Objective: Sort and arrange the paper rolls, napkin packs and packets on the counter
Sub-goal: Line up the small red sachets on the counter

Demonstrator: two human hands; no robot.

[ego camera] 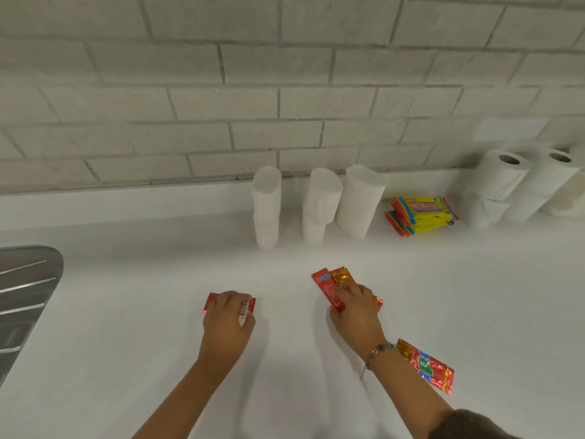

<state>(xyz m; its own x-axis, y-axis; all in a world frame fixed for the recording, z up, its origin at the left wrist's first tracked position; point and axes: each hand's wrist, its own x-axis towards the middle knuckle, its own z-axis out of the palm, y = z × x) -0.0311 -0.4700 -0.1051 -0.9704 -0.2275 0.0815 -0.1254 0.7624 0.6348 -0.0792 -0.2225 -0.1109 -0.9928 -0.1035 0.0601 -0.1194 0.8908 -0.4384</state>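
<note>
1. Gripping a red packet under curled fingers, our left hand sits lower centre on the counter; our right hand pinches a fan of red packets just right of it.
2. We judge the glossy fan may slide apart if lifted by one edge.
3. Our right forearm could sweep away the loose packet beside it.
4. Napkin packs, yellow packets and paper rolls line the wall upper right; a metal drainer sits far left, all clear of our hands.

Hands holding red packets, white counter
</note>
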